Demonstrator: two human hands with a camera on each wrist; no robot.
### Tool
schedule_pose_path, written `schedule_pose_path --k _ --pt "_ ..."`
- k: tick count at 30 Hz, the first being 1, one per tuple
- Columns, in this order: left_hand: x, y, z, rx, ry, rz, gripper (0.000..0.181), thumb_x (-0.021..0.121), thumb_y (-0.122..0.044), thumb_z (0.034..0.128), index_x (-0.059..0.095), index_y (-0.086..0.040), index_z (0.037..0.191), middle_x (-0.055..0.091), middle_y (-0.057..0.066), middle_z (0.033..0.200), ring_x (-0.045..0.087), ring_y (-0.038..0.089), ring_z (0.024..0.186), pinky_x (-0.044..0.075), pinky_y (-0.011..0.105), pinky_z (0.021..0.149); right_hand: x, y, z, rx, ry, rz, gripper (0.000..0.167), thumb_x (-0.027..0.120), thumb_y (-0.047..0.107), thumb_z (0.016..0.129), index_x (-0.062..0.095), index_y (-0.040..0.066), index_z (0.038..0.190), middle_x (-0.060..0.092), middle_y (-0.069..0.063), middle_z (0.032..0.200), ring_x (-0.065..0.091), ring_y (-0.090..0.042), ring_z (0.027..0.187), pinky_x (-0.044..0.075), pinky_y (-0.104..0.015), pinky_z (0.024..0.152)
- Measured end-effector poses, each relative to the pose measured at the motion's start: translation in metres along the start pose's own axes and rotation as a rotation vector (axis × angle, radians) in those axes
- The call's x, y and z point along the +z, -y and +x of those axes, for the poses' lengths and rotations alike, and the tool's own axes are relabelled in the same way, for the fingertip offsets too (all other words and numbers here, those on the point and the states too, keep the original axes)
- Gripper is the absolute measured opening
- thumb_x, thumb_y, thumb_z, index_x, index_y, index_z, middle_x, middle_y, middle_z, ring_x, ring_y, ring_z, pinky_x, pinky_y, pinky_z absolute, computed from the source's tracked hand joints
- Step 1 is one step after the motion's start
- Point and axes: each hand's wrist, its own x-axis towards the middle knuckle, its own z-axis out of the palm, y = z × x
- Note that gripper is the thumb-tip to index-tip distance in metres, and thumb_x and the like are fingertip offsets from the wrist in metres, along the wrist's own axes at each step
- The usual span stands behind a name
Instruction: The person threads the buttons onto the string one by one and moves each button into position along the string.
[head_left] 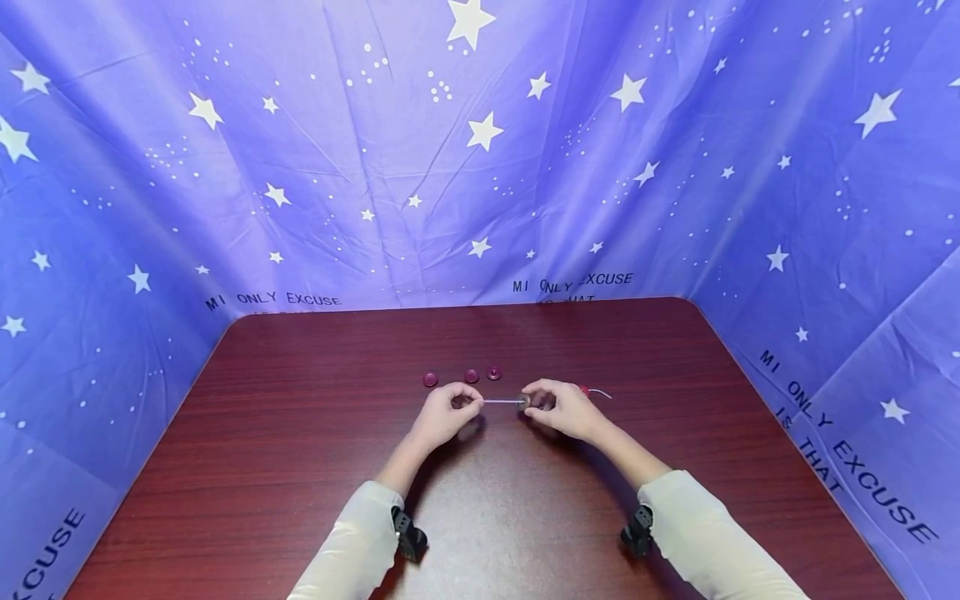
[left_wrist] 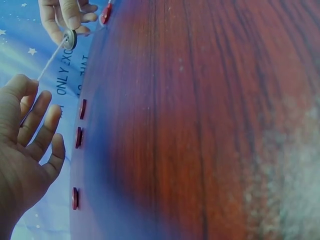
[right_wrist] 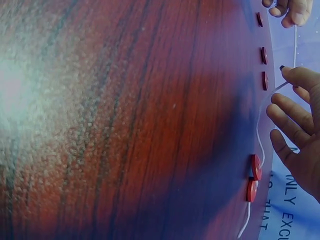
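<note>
A white string [head_left: 501,401] is stretched between the two hands above the table. My left hand [head_left: 446,414] pinches it between thumb and forefinger. With thumb and fingertips, my right hand [head_left: 567,410] holds a dark, greyish round button [left_wrist: 70,39] by its edge; the string passes through it. Beyond the right hand the string runs down to two red buttons, an upper one [right_wrist: 256,167] and a lower one [right_wrist: 252,190], threaded on it at the table. Its tail [right_wrist: 244,225] trails past them. The left hand's other fingers are spread in the left wrist view.
Three loose dark red buttons, the left one [head_left: 430,380], the middle one [head_left: 471,376] and the right one [head_left: 494,373], lie on the reddish-brown wooden table [head_left: 315,433] behind the hands. A blue star-printed curtain [head_left: 420,167] stands around the table's back and sides.
</note>
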Motion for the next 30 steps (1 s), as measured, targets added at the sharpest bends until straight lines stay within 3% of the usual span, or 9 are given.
schedule_pose_path --k 9,18,30 --pt "-0.004 0.006 -0.001 0.012 0.008 0.0 0.006 0.066 -0.012 0.0851 0.067 -0.006 0.085 0.064 0.002 0.073 0.055 0.004 0.064 0.046 0.018 0.063 -0.001 -0.001 -0.002 0.015 -0.002 0.0 0.027 0.073 0.014 0.079 0.066 0.012 0.105 0.065 0.004 0.079 0.054 -0.005 0.067 0.045 -0.019 0.06" --pt "-0.006 0.008 -0.001 -0.017 0.013 0.005 0.007 0.066 -0.013 0.0849 0.067 -0.006 0.085 0.063 0.001 0.07 0.053 0.003 0.061 0.045 0.018 0.06 -0.003 -0.003 -0.003 0.014 -0.007 -0.005 0.028 0.072 0.014 0.079 0.066 0.01 0.106 0.066 0.003 0.08 0.055 -0.005 0.069 0.046 -0.019 0.062" --pt "-0.01 0.007 -0.003 -0.029 0.015 0.026 0.004 0.066 -0.013 0.0846 0.067 -0.009 0.085 0.064 0.0 0.074 0.055 0.005 0.067 0.045 0.018 0.065 -0.006 -0.013 -0.007 0.025 -0.023 -0.006 0.026 0.07 0.014 0.08 0.066 0.01 0.105 0.065 0.003 0.078 0.054 -0.005 0.066 0.045 -0.02 0.06"
